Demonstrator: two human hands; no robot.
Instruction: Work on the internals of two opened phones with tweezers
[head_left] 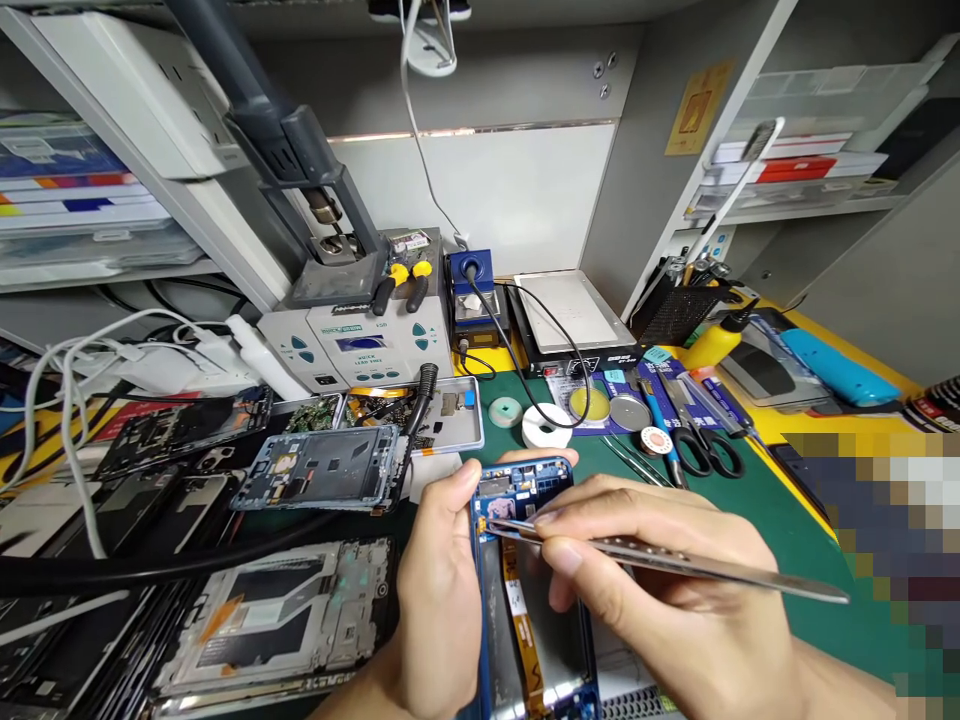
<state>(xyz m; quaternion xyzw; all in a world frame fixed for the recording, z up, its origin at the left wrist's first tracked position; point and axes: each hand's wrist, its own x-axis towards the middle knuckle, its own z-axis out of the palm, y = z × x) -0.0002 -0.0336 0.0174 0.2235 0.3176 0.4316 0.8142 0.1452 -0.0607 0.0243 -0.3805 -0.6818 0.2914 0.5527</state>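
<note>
My left hand (441, 590) is wrapped round the left side of a blue phone frame (559, 640), its thumb along the upper left edge. Down the middle of the frame runs an orange flex cable (523, 625) with a white label. In my right hand (667, 580) is a pair of metal tweezers (697, 568), pinched between thumb and fingers. The tweezer tips reach the upper left part of the frame, near a small gold connector. Whether the tips grip anything is too small to tell. My right fingers cover part of the frame's right side.
Opened phone frames (322, 465) and a stack of phone parts (285, 620) lie to the left. Behind stand a grey rework station (360, 340) and a blue soldering stand (472, 290). Scissors (694, 440), a white spool (546, 428) and a yellow bottle (716, 345) sit beyond my hands on the green mat (795, 540).
</note>
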